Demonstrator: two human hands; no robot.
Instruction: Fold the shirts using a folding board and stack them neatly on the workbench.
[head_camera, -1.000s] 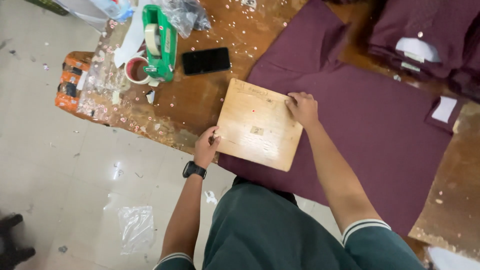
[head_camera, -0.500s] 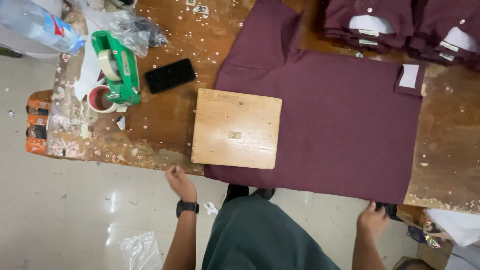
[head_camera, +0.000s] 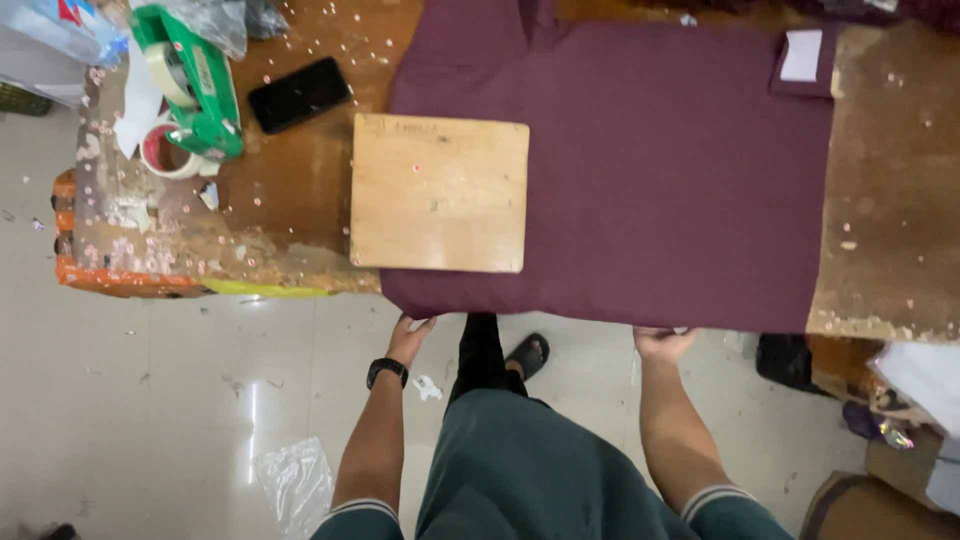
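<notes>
Both hands, left (head_camera: 408, 335) and right (head_camera: 662, 342), pinch the shirt's (head_camera: 660, 180) near hem; I see it stretching away (board (head_camera: 438, 192) nearer left).

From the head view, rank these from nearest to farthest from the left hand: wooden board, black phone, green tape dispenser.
Measured from the left hand at the near table edge:
1. Wooden board, just above the hand, lying partly on the maroon shirt.
2. Black phone, farther up and to the left, on bare table.
3. Green tape dispenser, farthest, at the far left corner.
</notes>
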